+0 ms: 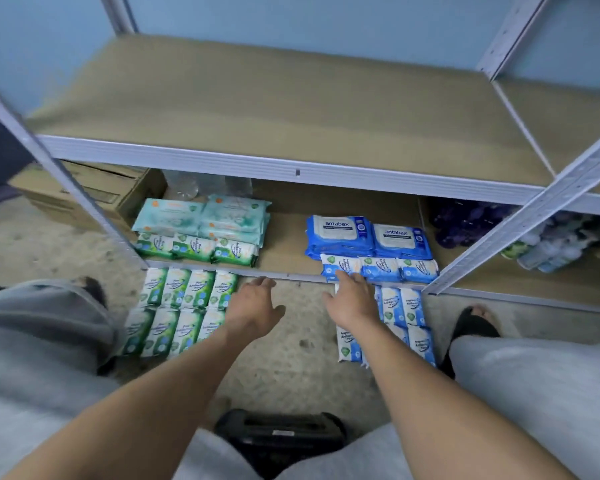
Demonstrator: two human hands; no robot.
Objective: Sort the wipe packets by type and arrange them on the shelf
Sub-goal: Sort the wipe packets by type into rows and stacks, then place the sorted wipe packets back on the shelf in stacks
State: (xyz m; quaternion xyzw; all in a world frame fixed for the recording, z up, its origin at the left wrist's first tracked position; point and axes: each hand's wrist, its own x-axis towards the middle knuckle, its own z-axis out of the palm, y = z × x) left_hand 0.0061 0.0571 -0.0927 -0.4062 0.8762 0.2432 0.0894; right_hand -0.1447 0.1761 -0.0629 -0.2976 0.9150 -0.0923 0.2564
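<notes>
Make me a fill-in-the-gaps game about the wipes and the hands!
1. The big blue packs on the lower shelf have the word ____ printed on them.
2. The small floor packets beside the left hand are white and ____.
3. The shelf-edge packet that the right hand touches is white and ____.

Missing words: antabax; green; blue.

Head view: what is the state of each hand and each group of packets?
Left hand: open, holds nothing.
Right hand: open, fingers over a small blue shelf packet.
Green floor packets: flat, in two rows.
Blue floor packets: flat, partly hidden.
Antabax packs: stacked on shelf.
</notes>
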